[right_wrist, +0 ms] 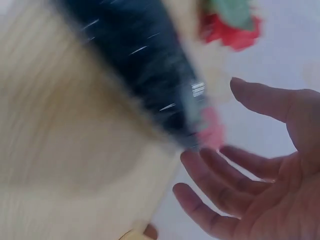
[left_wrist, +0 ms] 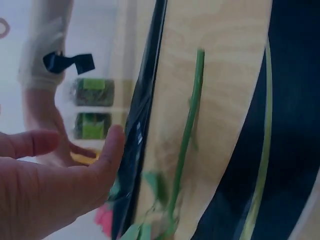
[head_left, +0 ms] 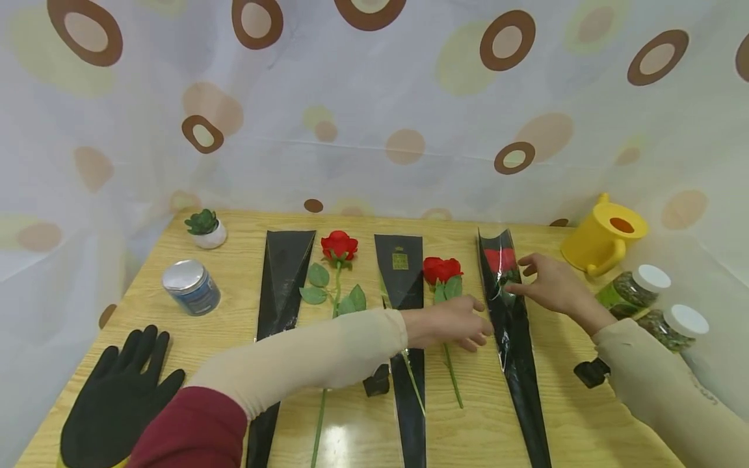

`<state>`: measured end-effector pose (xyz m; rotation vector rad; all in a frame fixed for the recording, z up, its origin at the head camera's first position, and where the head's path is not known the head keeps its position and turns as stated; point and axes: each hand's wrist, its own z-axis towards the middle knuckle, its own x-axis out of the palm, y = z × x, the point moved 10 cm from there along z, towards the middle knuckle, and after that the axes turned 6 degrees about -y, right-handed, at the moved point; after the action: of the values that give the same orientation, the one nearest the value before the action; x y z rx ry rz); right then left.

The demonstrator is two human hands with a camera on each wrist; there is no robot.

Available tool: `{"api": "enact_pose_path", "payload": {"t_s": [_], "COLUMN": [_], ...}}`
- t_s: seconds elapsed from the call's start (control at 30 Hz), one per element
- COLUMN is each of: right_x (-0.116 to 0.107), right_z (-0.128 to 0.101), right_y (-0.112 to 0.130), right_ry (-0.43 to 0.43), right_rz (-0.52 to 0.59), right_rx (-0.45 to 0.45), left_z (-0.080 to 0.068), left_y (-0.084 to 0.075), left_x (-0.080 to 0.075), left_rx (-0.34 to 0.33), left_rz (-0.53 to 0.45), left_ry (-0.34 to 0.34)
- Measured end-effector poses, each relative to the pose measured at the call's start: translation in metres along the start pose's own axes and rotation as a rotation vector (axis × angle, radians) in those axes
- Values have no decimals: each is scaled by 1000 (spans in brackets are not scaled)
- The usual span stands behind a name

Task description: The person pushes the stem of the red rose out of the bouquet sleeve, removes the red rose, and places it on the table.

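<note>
A black flower sleeve (head_left: 515,338) with a red rose (head_left: 501,259) inside lies at the right of the wooden table (head_left: 579,416). My right hand (head_left: 547,281) is open, its fingertips at the sleeve's right edge just below the bloom; the right wrist view shows spread fingers (right_wrist: 220,165) beside the blurred sleeve (right_wrist: 135,65). My left hand (head_left: 459,324) reaches across a loose rose's stem (head_left: 452,374). It is open, with straight fingers by the sleeve's left edge. The left wrist view shows the palm (left_wrist: 55,185) next to the sleeve (left_wrist: 142,130) and stem (left_wrist: 187,135).
Two more black sleeves (head_left: 283,273) (head_left: 404,273) and loose roses (head_left: 339,245) (head_left: 441,268) lie to the left. A black glove (head_left: 117,396), tin (head_left: 192,286) and potted succulent (head_left: 205,229) stand far left. A yellow watering can (head_left: 605,240) and two jars (head_left: 634,286) (head_left: 673,325) stand right.
</note>
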<state>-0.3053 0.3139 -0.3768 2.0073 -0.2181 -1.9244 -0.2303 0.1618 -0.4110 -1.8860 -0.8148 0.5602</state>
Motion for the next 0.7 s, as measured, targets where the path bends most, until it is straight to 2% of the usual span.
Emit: {"api": "enact_pose_path", "payload": {"t_s": [0.13, 0.27, 0.33, 0.43, 0.6, 0.7], "right_x": [16, 31, 35, 44, 66, 74], "right_z": [3, -4, -10, -15, -22, -26], "right_y": [-28, -47, -52, -57, -59, -56], "right_ry": [34, 129, 176, 225, 280, 301], "right_rz": [-31, 128, 244, 419, 629, 739], "right_rx": [85, 193, 245, 302, 354, 374], "left_z": [8, 10, 10, 13, 18, 17], "left_y": [18, 28, 29, 34, 36, 37], "left_x": [19, 35, 42, 48, 51, 52], "left_rx": [-115, -173, -179, -170, -94, -81], "left_rz": [-100, -149, -168, -186, -103, -48], "left_ry": [13, 47, 60, 29, -67, -101]}}
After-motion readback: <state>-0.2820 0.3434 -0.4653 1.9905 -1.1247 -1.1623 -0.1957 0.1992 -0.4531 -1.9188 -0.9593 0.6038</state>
